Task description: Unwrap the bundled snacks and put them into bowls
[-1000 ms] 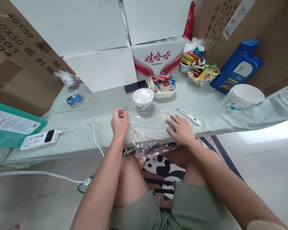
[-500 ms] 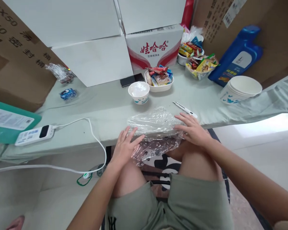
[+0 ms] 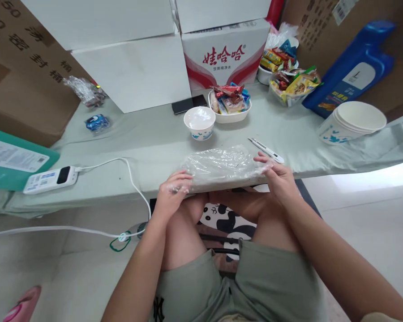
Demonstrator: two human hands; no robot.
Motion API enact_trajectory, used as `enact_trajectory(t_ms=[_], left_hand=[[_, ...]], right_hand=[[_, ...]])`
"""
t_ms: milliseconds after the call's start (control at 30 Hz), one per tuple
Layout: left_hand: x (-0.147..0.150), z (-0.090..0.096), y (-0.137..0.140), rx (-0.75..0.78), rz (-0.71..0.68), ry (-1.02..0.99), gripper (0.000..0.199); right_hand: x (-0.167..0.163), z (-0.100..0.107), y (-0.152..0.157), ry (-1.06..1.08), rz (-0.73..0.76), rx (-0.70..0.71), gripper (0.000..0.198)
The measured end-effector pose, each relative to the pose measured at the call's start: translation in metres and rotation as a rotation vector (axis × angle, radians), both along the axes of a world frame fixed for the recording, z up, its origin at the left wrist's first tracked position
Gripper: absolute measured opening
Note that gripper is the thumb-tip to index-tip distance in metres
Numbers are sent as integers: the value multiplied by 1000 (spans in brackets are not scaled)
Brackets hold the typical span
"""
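Note:
A sheet of clear, crinkled plastic film point(image 3: 221, 164) lies on the table near its front edge. At its left near corner my left hand point(image 3: 173, 192) is closed, with a bit of the film between thumb and fingers. On the opposite side my right hand point(image 3: 279, 178) pinches the right near corner, its fingers partly curled. Just beyond the right hand rests a white utility knife point(image 3: 266, 150). Behind the film stands a paper bowl point(image 3: 200, 123) with clear plastic in or over it.
Wrapped snacks fill a white tray point(image 3: 230, 117) beside a black phone point(image 3: 188, 104). Stacked paper cups point(image 3: 351, 120) and a blue bottle point(image 3: 352, 74) stand at right. A white power bank point(image 3: 52, 180) with a cable point(image 3: 130, 172) lies left. Boxes, including a white carton point(image 3: 226, 60), line the back.
Both hands have gone from lying spread on the film to gripping its near corners. The film's near part, which hung over the table edge, is now drawn up onto the table.

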State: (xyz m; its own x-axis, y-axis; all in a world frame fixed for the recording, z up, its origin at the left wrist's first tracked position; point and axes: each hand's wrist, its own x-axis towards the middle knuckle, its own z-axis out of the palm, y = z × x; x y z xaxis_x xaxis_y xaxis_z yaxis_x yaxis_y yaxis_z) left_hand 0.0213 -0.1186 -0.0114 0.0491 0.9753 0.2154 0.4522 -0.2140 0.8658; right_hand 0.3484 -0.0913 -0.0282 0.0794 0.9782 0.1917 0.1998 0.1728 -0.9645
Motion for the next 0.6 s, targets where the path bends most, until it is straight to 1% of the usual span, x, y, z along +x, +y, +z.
enact_trajectory(t_ms=[33,100,167,200,267,300,333,367,400,467,533,600], left_hand=[[1,0,4,-30,37,-39,32],[2,-2,13,-87,148,-82,38],[3,-4,21,-116,256,-42,36],[3,-5,24,-116,289,8,31],[4,-7,27,-104,330,132,18],[5,-7,28,-102,345,191,14],[6,-8,28,-104,362,242,15],[6,-9,28,-106,381,285,21],[8,-9,28,-106,401,321,28],[10,-10,30,-93,427,378,41],[13,-8,34,-80,436,421,47],[15,-6,39,-91,425,459,50]], right_hand=[[-1,0,3,-9,-42,-6,37],[-3,3,10,-88,-125,-67,44],[-4,5,17,-248,-168,-122,45],[-5,5,20,-350,-178,-124,44],[-5,2,24,-547,-201,-78,37],[-5,-1,25,-623,-218,-49,29],[-5,-4,25,-680,-237,-26,21],[-4,-7,24,-719,-257,-12,15],[-3,-10,23,-744,-279,-3,18],[-2,-12,20,-773,-335,17,33],[-2,-8,14,-779,-411,60,42],[-5,2,5,-782,-455,161,41]])
